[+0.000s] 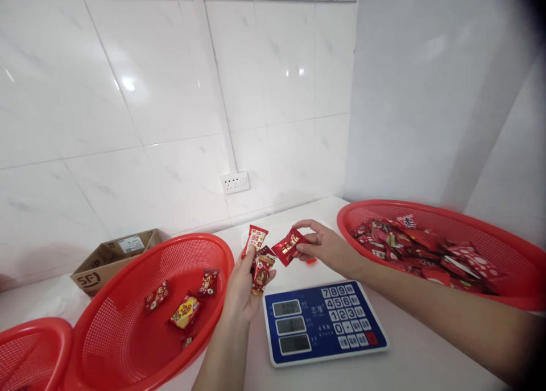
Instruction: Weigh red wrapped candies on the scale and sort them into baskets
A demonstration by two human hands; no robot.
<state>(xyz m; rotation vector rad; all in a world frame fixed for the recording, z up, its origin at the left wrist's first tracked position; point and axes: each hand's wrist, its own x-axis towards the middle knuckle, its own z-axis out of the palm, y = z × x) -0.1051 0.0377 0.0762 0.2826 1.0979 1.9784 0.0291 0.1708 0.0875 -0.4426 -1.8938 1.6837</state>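
Note:
My left hand [245, 286] is closed around several small snack packets [263, 273], red, white and gold, fanned out above the near edge of the scale. Just to its right, my right hand [321, 244] pinches one shiny red snack packet [288, 246] with gold lettering. That packet's left corner comes close to the bunch in my left hand; whether they touch I cannot tell. Below both hands lies a digital scale [315, 345] with a blue panel, number keys and three small displays.
On the right, a red plastic basket [426, 209] holds a heap of red packets. Another red basket [128, 334] on the left has several packets inside, with part of a further basket [38, 328] beside it. Behind stands an open cardboard box [98, 263]. A wall socket [235, 182] is above the white table.

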